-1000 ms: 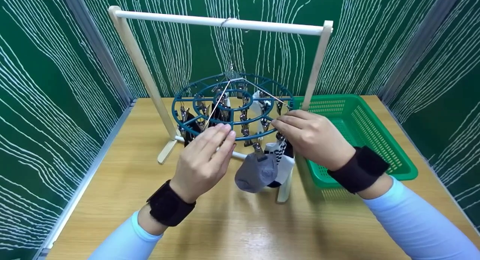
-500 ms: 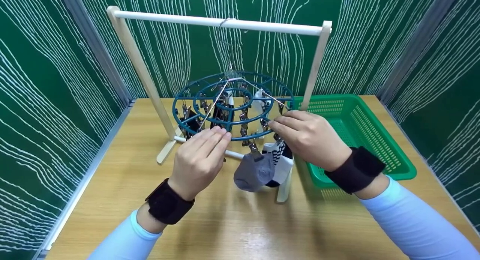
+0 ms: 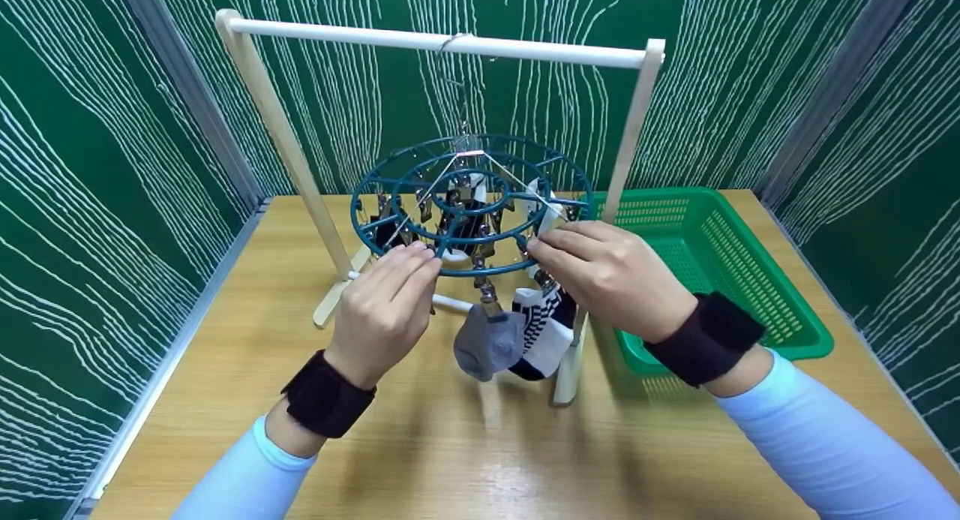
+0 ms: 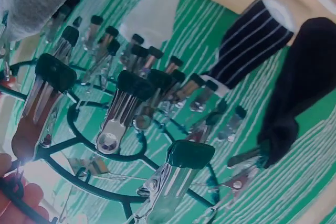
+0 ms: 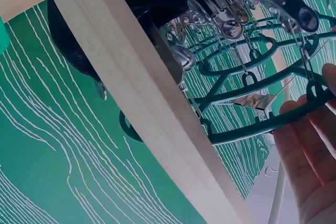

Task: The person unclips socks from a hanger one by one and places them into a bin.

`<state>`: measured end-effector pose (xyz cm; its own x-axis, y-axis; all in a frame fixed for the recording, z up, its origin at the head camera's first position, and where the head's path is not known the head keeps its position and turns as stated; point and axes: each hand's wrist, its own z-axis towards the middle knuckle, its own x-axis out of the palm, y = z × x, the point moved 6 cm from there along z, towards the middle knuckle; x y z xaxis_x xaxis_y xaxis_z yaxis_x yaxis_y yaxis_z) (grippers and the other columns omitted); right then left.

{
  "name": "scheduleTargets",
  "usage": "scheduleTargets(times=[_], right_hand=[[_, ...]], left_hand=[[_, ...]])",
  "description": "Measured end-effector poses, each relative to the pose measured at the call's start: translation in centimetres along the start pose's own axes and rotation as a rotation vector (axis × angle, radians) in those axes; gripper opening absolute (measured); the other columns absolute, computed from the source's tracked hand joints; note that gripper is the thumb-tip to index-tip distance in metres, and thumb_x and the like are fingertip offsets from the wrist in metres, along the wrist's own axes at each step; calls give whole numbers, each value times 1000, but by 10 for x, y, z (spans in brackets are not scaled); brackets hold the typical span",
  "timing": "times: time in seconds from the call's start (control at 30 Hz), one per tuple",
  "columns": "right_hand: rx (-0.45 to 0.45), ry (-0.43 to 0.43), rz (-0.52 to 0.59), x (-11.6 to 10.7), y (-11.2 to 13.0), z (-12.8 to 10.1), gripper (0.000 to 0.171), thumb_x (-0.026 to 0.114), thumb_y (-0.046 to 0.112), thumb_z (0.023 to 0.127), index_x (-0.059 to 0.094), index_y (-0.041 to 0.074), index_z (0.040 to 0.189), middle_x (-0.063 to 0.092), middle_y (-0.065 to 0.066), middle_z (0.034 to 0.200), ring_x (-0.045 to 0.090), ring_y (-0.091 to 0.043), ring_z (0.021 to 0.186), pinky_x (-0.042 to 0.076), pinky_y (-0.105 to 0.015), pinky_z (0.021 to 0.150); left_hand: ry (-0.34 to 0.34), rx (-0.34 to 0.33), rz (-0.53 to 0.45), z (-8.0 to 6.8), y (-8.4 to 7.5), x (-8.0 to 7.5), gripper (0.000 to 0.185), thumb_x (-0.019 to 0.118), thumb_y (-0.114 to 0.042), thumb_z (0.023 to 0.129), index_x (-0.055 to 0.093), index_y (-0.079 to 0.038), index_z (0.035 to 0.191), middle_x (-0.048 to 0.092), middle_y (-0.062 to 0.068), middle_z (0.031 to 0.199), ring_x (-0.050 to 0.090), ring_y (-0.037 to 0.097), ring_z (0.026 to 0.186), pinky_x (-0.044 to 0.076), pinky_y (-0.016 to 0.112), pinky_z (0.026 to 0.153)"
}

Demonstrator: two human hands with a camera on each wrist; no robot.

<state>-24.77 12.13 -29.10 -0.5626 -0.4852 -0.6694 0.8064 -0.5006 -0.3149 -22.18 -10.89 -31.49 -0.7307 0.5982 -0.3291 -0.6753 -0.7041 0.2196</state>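
A round teal clip hanger (image 3: 471, 205) hangs from the top bar of a wooden rack (image 3: 442, 43). My left hand (image 3: 424, 259) pinches its front rim at the left, and my right hand (image 3: 534, 248) pinches the rim at the right. A grey sock (image 3: 487, 344) and a black-and-white striped sock (image 3: 541, 329) dangle from clips between my hands. A white sock (image 3: 544, 205) and dark socks (image 3: 386, 231) hang further back. The left wrist view shows metal clips (image 4: 115, 121), a striped sock (image 4: 252, 40) and a black sock (image 4: 304, 82). In the right wrist view my fingers (image 5: 310, 150) touch the teal ring (image 5: 252, 129).
A green plastic basket (image 3: 750, 280) stands on the wooden table (image 3: 450, 445) at the right, just behind the rack's right post (image 3: 574, 362). Green patterned walls close in the back and both sides. The post (image 5: 142, 98) fills much of the right wrist view.
The hanger has turned and shifted left with both hands on its rim. The grey and striped socks have swung left, and the hands have risen slightly.
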Motion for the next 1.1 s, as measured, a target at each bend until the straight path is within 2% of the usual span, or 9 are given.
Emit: scheduleTargets(times=[0.13,0.37,0.6,0.77,0.87,1.0,1.1], right_hand=[[-21,-5,2,1,3,2,24,81,-6,93,81,-1,116,83,-19,107,80,-33,96,68,-45,89],[-60,-13,-12,3,8,5,30,85,-11,85,82,-3,114,83,-19,103,80,-32,90,68,-43,85],[-62,-4,1,4,10,5,28,84,-12,86,82,-3,113,84,-18,101,79,-31,89,68,-42,84],[-62,0,6,7,11,6,27,84,-12,87,82,-3,112,84,-18,101,80,-31,88,68,-40,82],[-63,-3,12,7,12,6,26,83,-12,87,82,-3,112,83,-18,99,79,-30,87,68,-40,81],[-67,-14,20,6,11,6,25,82,-11,87,82,-3,111,83,-17,98,77,-30,85,68,-40,79],[-68,-20,12,5,11,6,25,82,-12,87,82,-3,111,83,-18,98,78,-30,85,68,-40,79]], left_hand=[[1,-31,-37,-3,6,0,7,75,2,98,80,4,102,82,17,103,81,30,103,65,43,98],[-4,-87,-85,-6,13,-1,14,78,9,89,80,4,102,82,18,105,81,32,105,63,43,102],[5,-98,-106,-8,16,-1,16,80,9,86,81,3,102,83,18,105,81,32,105,64,45,102],[31,-90,-96,-10,12,-1,17,81,4,89,80,4,106,82,18,110,78,33,112,60,43,109],[26,-72,-79,-10,5,-3,18,81,-1,90,79,3,108,81,17,112,75,35,111,60,44,105],[4,-46,-77,-11,-6,-5,14,78,-8,95,75,1,104,75,16,103,69,34,98,59,45,87],[32,-55,-127,-11,-12,-3,14,77,-12,98,72,1,103,73,14,99,68,30,90,61,40,81]])
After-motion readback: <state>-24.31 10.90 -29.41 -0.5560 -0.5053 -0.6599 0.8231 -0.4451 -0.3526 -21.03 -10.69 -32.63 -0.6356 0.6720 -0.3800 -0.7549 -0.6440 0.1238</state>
